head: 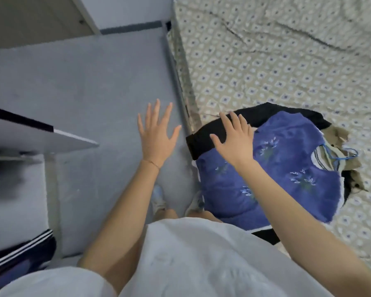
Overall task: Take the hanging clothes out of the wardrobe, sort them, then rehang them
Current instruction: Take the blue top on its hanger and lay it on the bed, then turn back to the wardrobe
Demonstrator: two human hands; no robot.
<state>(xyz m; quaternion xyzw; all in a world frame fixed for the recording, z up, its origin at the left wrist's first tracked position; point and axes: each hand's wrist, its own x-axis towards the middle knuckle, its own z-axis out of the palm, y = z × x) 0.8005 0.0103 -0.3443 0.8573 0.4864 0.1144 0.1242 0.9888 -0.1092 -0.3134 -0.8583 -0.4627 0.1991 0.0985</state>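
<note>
Clothes pile [272, 163] lies on the bed's [266, 61] near edge, blue floral top uppermost, its length running along that edge. My right hand [234, 140] hovers just over it, fingers spread, holding nothing; my left hand [156, 136], equally splayed and unladen, hangs over the floor [94, 86].

striped garment [19, 249] cut off, shelf [41, 133] blurred

A home bedroom: a bed [287, 61] with a patterned sheet fills the right of the frame, grey carpet [94, 82] at left.
</note>
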